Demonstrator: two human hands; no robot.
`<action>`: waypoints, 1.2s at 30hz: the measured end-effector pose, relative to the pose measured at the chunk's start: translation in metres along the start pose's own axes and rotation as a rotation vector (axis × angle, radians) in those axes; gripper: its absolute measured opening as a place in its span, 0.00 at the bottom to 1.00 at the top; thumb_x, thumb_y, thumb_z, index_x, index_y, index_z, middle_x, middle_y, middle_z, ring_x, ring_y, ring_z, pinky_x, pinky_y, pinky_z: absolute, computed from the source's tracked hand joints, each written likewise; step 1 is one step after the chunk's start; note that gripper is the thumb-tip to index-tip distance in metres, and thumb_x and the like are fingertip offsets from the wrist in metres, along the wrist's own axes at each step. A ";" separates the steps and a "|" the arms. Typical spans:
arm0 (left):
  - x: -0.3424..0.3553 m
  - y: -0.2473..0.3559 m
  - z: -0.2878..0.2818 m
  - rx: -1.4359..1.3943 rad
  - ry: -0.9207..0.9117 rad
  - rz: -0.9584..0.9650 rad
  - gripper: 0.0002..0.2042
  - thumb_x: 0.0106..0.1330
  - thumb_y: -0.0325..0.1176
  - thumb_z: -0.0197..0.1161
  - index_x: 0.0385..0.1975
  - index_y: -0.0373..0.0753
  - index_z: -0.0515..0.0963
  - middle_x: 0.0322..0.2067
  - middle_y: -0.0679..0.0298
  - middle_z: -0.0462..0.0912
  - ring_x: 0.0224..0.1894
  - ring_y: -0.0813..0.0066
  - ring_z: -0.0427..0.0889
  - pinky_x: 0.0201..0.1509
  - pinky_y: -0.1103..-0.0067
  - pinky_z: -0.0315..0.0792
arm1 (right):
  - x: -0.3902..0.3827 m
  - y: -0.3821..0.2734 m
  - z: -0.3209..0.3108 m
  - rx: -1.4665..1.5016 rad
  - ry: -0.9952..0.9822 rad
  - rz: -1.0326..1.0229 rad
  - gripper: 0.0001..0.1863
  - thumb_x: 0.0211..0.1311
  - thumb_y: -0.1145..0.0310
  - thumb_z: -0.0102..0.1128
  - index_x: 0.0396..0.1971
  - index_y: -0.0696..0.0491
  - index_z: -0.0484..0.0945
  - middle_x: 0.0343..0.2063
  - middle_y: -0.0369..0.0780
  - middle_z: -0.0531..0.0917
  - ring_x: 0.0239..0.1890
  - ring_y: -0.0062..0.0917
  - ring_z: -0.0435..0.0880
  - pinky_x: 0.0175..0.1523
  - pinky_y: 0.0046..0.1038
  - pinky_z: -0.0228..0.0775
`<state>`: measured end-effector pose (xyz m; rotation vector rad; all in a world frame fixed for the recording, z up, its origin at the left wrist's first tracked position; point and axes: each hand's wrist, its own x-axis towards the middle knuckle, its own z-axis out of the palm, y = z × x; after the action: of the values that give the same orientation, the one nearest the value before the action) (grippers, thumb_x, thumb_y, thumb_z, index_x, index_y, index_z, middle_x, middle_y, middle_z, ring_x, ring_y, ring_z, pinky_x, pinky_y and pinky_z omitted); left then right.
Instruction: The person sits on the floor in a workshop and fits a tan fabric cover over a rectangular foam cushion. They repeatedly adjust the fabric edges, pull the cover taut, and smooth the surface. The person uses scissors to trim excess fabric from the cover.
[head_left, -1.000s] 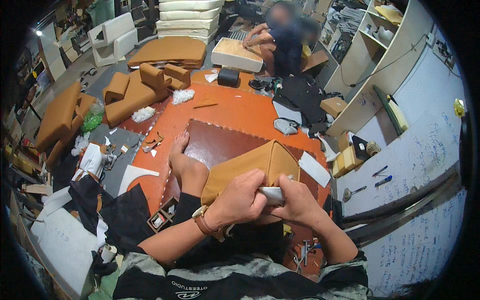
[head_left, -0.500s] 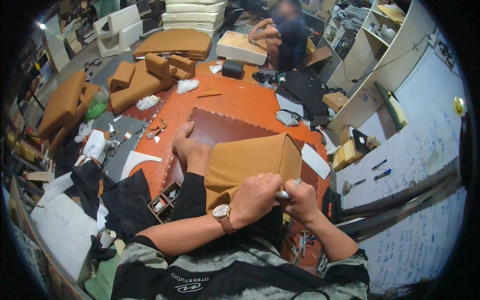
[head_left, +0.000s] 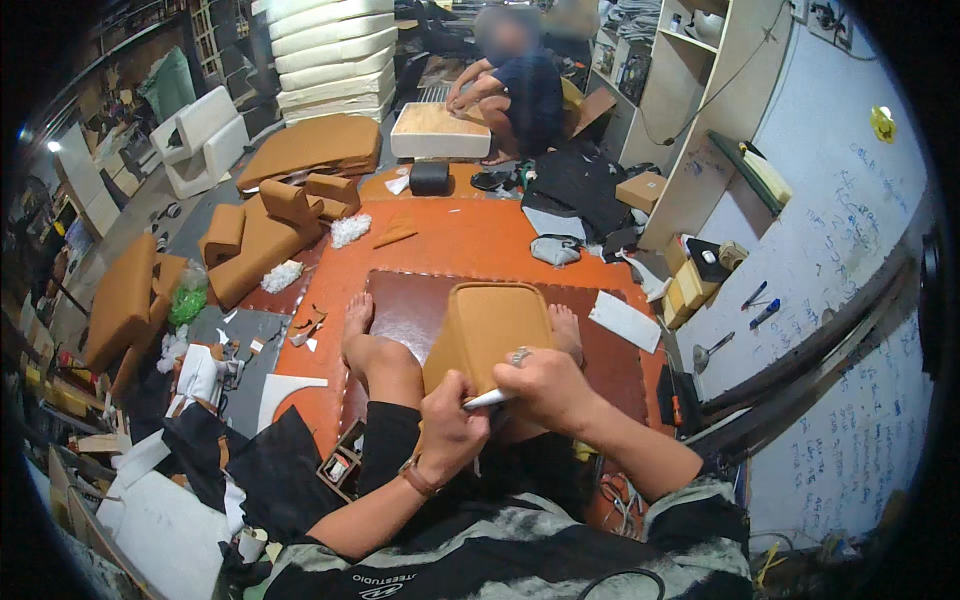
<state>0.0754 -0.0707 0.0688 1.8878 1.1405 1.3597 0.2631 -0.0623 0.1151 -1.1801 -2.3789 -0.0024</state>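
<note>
A tan upholstered block (head_left: 502, 325) with piped edges stands between my knees, its narrow end panel turned up. My left hand (head_left: 450, 425) is closed at its lower left edge, fingers pinching the tan cover. Closed too, my right hand (head_left: 545, 387) lies against the block's lower right side. Between the two fists runs a slim white tapered thing (head_left: 488, 398), its wide end in my right hand and its narrow end at my left fingers. Whether it is a tool or folded lining I cannot tell. My hands hide the block's near side.
Orange and brown sheeting (head_left: 470, 235) covers the floor. Tan cushions (head_left: 310, 150) and a sofa-shaped piece (head_left: 265, 240) lie at the left. Beyond, a person (head_left: 520, 95) squats by a white-sided block (head_left: 440, 135). Black cloth (head_left: 270, 470) and a compartment box (head_left: 343, 462) lie left of me.
The tan block has turned and tipped, so its end panel now faces up. Both hands have moved left, and the white thing between them shows more. My head view has shifted; my right foot now shows.
</note>
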 end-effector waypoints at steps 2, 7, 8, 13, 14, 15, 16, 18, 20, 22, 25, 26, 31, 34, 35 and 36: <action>-0.003 -0.002 -0.009 0.023 0.054 -0.037 0.08 0.54 0.20 0.63 0.30 0.36 0.70 0.23 0.51 0.76 0.25 0.49 0.79 0.30 0.66 0.72 | 0.004 -0.010 0.003 0.026 0.063 -0.033 0.08 0.49 0.67 0.63 0.26 0.49 0.71 0.24 0.41 0.75 0.30 0.41 0.79 0.34 0.42 0.71; 0.002 -0.005 -0.016 -0.110 0.108 0.095 0.23 0.49 0.15 0.58 0.48 0.35 0.80 0.27 0.54 0.79 0.29 0.56 0.82 0.36 0.69 0.77 | -0.006 -0.030 0.021 0.072 0.270 0.051 0.11 0.40 0.72 0.67 0.25 0.50 0.73 0.26 0.40 0.73 0.31 0.38 0.76 0.37 0.40 0.68; 0.003 -0.002 -0.020 -0.066 0.074 0.162 0.27 0.48 0.14 0.58 0.52 0.36 0.81 0.27 0.54 0.79 0.30 0.56 0.82 0.37 0.69 0.77 | -0.012 -0.034 0.025 0.097 0.301 0.093 0.12 0.39 0.72 0.67 0.25 0.50 0.73 0.26 0.41 0.73 0.31 0.38 0.75 0.37 0.40 0.68; -0.012 -0.010 -0.019 0.050 -0.064 0.203 0.31 0.44 0.14 0.61 0.54 0.41 0.84 0.24 0.56 0.75 0.27 0.58 0.80 0.32 0.68 0.73 | -0.072 -0.049 0.037 0.696 -0.178 0.578 0.16 0.60 0.58 0.75 0.27 0.56 0.82 0.20 0.44 0.84 0.24 0.31 0.85 0.35 0.34 0.77; -0.010 -0.008 -0.016 0.034 -0.062 0.198 0.30 0.44 0.14 0.62 0.53 0.41 0.84 0.25 0.56 0.76 0.27 0.58 0.80 0.32 0.68 0.74 | -0.084 -0.048 0.048 0.882 -0.415 0.586 0.18 0.61 0.54 0.76 0.36 0.56 0.87 0.26 0.45 0.88 0.32 0.28 0.87 0.42 0.32 0.78; -0.007 -0.005 -0.014 0.020 -0.054 0.193 0.30 0.44 0.15 0.62 0.53 0.41 0.84 0.25 0.56 0.76 0.27 0.58 0.80 0.32 0.68 0.74 | -0.084 -0.052 0.047 0.925 -0.369 0.588 0.20 0.62 0.54 0.75 0.42 0.56 0.85 0.32 0.45 0.88 0.37 0.28 0.87 0.46 0.32 0.78; -0.005 -0.002 -0.012 0.007 -0.045 0.187 0.29 0.44 0.15 0.63 0.52 0.41 0.84 0.25 0.55 0.76 0.27 0.58 0.80 0.32 0.68 0.74 | -0.083 -0.057 0.047 0.969 -0.323 0.590 0.24 0.63 0.54 0.74 0.49 0.57 0.84 0.38 0.45 0.89 0.42 0.28 0.87 0.51 0.32 0.77; -0.007 0.003 -0.008 -0.016 -0.025 0.167 0.25 0.47 0.15 0.63 0.48 0.40 0.83 0.27 0.56 0.80 0.30 0.57 0.83 0.34 0.69 0.77 | -0.073 -0.058 0.045 1.057 0.011 0.732 0.36 0.63 0.52 0.74 0.62 0.59 0.72 0.52 0.43 0.84 0.56 0.28 0.82 0.63 0.33 0.71; -0.011 -0.001 -0.001 -0.070 0.037 0.123 0.22 0.49 0.16 0.64 0.46 0.39 0.82 0.28 0.56 0.81 0.32 0.55 0.85 0.35 0.69 0.78 | -0.087 -0.048 0.060 0.937 0.064 0.696 0.53 0.60 0.37 0.70 0.71 0.61 0.57 0.64 0.50 0.73 0.67 0.36 0.72 0.71 0.38 0.61; -0.014 -0.003 -0.003 -0.037 0.038 0.050 0.18 0.51 0.17 0.64 0.43 0.38 0.80 0.29 0.56 0.83 0.33 0.54 0.85 0.36 0.69 0.79 | -0.091 -0.056 0.073 0.918 0.153 0.672 0.61 0.55 0.30 0.70 0.72 0.63 0.53 0.69 0.49 0.66 0.72 0.35 0.64 0.75 0.37 0.54; -0.018 -0.006 0.003 0.018 -0.003 0.058 0.15 0.51 0.18 0.66 0.40 0.38 0.78 0.30 0.55 0.83 0.33 0.52 0.86 0.37 0.67 0.79 | -0.098 -0.046 0.088 0.906 0.242 0.695 0.67 0.52 0.21 0.62 0.72 0.65 0.52 0.69 0.53 0.64 0.74 0.41 0.61 0.76 0.39 0.53; -0.020 -0.005 0.006 0.042 -0.025 0.077 0.15 0.51 0.18 0.66 0.39 0.38 0.77 0.30 0.55 0.83 0.33 0.52 0.85 0.37 0.67 0.79 | -0.100 -0.042 0.094 0.948 0.283 0.665 0.66 0.52 0.19 0.60 0.72 0.64 0.54 0.68 0.55 0.66 0.74 0.43 0.62 0.75 0.41 0.53; -0.024 0.009 0.029 0.289 -0.109 0.239 0.10 0.60 0.27 0.64 0.42 0.40 0.76 0.31 0.56 0.77 0.35 0.55 0.81 0.37 0.65 0.75 | -0.068 -0.032 0.072 1.506 0.489 0.628 0.57 0.61 0.30 0.62 0.75 0.58 0.54 0.67 0.44 0.70 0.69 0.32 0.69 0.71 0.34 0.63; -0.030 0.023 0.037 0.408 -0.222 0.297 0.08 0.65 0.29 0.59 0.42 0.40 0.75 0.31 0.53 0.75 0.37 0.56 0.77 0.37 0.66 0.74 | -0.048 -0.031 0.036 1.615 0.425 0.782 0.48 0.65 0.49 0.70 0.75 0.57 0.55 0.65 0.42 0.72 0.65 0.29 0.74 0.66 0.31 0.70; -0.038 0.019 0.042 0.441 -0.274 0.330 0.08 0.65 0.29 0.57 0.41 0.38 0.75 0.34 0.52 0.74 0.40 0.55 0.76 0.38 0.66 0.74 | -0.038 -0.033 0.024 1.546 0.370 0.784 0.46 0.65 0.56 0.72 0.74 0.57 0.56 0.64 0.42 0.73 0.64 0.28 0.75 0.64 0.31 0.71; -0.041 0.015 0.044 0.422 -0.288 0.349 0.08 0.64 0.29 0.58 0.41 0.37 0.75 0.35 0.52 0.74 0.40 0.55 0.76 0.38 0.66 0.74 | -0.034 -0.032 0.016 1.475 0.324 0.792 0.44 0.65 0.63 0.74 0.74 0.56 0.57 0.63 0.42 0.74 0.63 0.28 0.76 0.63 0.30 0.73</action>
<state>0.1165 -0.1111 0.0462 2.5881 1.0409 1.0141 0.2496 -0.1046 0.0938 -1.0141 -0.9110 1.3841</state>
